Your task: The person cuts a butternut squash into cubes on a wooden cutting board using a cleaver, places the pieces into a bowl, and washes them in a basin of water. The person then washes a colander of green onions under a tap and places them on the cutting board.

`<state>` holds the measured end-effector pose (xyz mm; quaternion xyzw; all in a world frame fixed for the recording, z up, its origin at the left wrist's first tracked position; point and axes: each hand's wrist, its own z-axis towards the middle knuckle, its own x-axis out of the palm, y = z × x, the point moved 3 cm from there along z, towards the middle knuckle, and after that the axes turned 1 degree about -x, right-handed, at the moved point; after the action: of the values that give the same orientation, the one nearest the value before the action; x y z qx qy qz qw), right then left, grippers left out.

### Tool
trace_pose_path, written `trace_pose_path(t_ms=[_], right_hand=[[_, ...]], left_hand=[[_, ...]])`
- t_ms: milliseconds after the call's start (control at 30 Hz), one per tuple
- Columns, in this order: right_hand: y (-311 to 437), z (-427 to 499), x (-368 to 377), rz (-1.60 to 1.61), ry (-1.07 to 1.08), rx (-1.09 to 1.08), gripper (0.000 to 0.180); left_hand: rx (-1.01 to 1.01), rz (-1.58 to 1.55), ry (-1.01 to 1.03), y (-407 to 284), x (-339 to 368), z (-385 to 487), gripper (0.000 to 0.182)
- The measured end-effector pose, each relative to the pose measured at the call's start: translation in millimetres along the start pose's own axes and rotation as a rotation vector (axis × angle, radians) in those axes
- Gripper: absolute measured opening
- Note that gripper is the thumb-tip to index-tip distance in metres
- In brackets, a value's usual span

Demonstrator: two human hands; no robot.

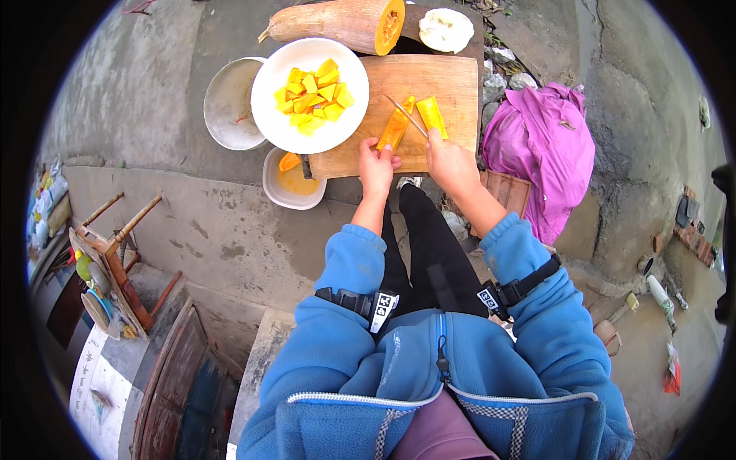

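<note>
My right hand (451,162) grips a knife (409,117), whose blade lies slantwise across a strip of orange pumpkin (397,127) on a wooden cutting board (440,72). At the strip's near end, the fingers of my left hand (378,167) hold it against the board. A second pumpkin strip (431,115) lies just right of the blade. To the left, a white bowl (265,123) with several pumpkin chunks (310,95) overlaps the board's edge. Beyond the board rests a large cut pumpkin (328,24), its orange flesh facing right.
Under the bowl's left side stands a round pail (227,106). A plastic tub (293,199) below holds yellowish liquid and a pumpkin piece (289,161). A white round item (447,30) sits at the back right. Purple cloth (540,149) bulges beside the board. A wooden stool (118,270) lies left.
</note>
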<state>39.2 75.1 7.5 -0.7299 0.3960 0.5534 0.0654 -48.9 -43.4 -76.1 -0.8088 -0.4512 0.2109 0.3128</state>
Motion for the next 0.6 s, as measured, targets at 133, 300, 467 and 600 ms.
trace_pose_path(t_ms=[133,300,467,600], right_hand=[[9.1,-1.2,-3.4,-0.072,0.099,0.017,0.014],[15.3,3.1,10.8,-0.071,0.121,0.024,0.016],[18.5,9.9,31.7,-0.012,0.070,0.038,0.019],[0.1,8.0,19.5,0.071,-0.004,0.041,0.017]], left_hand=[[0.056,0.074,0.008,2.2,4.7,1.7,0.021],[0.036,0.127,0.041,7.0,1.3,6.9,0.017],[-0.003,0.103,0.065,6.5,-0.7,6.9,0.015],[0.035,0.172,0.044,-2.9,0.1,8.4,0.017]])
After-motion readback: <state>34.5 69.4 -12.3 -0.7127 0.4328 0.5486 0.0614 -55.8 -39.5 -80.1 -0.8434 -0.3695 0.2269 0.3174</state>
